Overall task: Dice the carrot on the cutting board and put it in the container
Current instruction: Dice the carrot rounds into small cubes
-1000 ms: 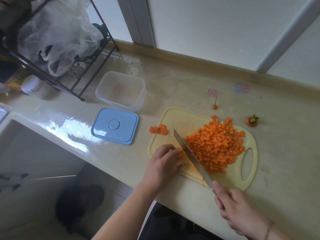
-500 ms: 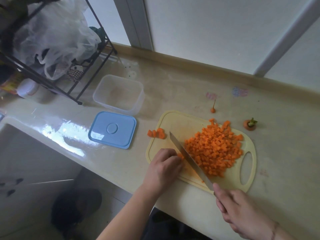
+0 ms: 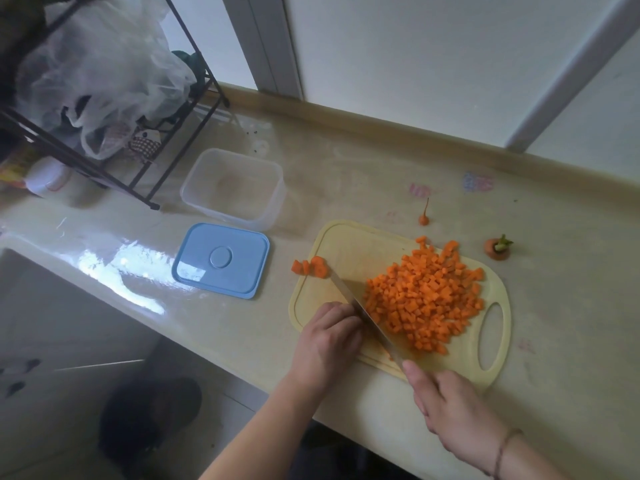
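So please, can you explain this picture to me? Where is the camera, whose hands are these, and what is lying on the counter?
The camera sits on a person's head and looks down at their own hands. The right hand holds a knife. The left hand is curled on the yellow cutting board beside the blade; what it holds is hidden. A pile of diced carrot lies on the board. On the counter are a clear container without carrot, its blue lid and two carrot ends.

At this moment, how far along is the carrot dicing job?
Mostly diced: a big pile of carrot cubes covers the cutting board. In hand: the right hand holds the knife beside the left hand. Left: the container holds no carrot yet.
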The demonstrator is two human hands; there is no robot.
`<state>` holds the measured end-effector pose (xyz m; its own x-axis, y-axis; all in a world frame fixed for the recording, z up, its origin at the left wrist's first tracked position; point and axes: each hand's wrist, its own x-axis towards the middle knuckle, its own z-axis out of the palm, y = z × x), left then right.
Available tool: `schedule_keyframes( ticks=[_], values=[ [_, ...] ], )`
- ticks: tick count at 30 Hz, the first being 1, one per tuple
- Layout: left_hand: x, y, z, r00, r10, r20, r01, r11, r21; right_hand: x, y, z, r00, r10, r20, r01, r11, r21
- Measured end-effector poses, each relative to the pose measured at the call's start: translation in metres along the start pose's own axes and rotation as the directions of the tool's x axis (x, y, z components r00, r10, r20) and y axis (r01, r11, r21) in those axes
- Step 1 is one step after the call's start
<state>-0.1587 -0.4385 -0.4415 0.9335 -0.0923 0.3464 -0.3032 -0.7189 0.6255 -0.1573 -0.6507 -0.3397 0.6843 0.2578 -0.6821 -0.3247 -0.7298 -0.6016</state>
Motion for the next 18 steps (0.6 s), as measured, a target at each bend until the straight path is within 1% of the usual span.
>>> schedule_keyframes(
  ticks=[3, 5, 8, 10, 14, 18],
  values=[
    [0.0, 0.001, -0.001, 1.0, 0.001, -0.015, -0.001, 1.0, 0.002, 0.002, -0.004, -0.003, 1.0, 0.007, -0.021, -0.005, 0.997, 0.071],
    [0.0, 0.003, -0.003, 1.0, 0.007, -0.023, -0.006, 1.0, 0.003, -0.001, -0.003, -0.008, 1.0, 0.012, -0.004, -0.012, 0.995, 0.102],
    [0.0, 0.003, -0.008, 0.997, 0.003, -0.081, -0.005, 0.999, -0.032, -0.009, -0.001, -0.014, 1.0, 0.025, 0.018, -0.027, 0.992, 0.122],
    [0.0, 0.002, -0.009, 0.995, -0.002, -0.095, -0.001, 1.0, -0.027, -0.011, 0.002, -0.015, 0.999, 0.032, 0.022, -0.034, 0.995, 0.096],
    [-0.003, 0.002, -0.005, 0.998, -0.021, -0.065, 0.021, 1.0, -0.008, -0.015, 0.004, -0.013, 0.998, 0.055, 0.018, -0.056, 0.998, 0.039],
    [-0.002, 0.004, -0.003, 0.996, -0.045, -0.072, 0.045, 0.999, -0.002, -0.011, 0.006, -0.004, 0.999, 0.052, 0.017, -0.052, 0.999, 0.008]
  ],
)
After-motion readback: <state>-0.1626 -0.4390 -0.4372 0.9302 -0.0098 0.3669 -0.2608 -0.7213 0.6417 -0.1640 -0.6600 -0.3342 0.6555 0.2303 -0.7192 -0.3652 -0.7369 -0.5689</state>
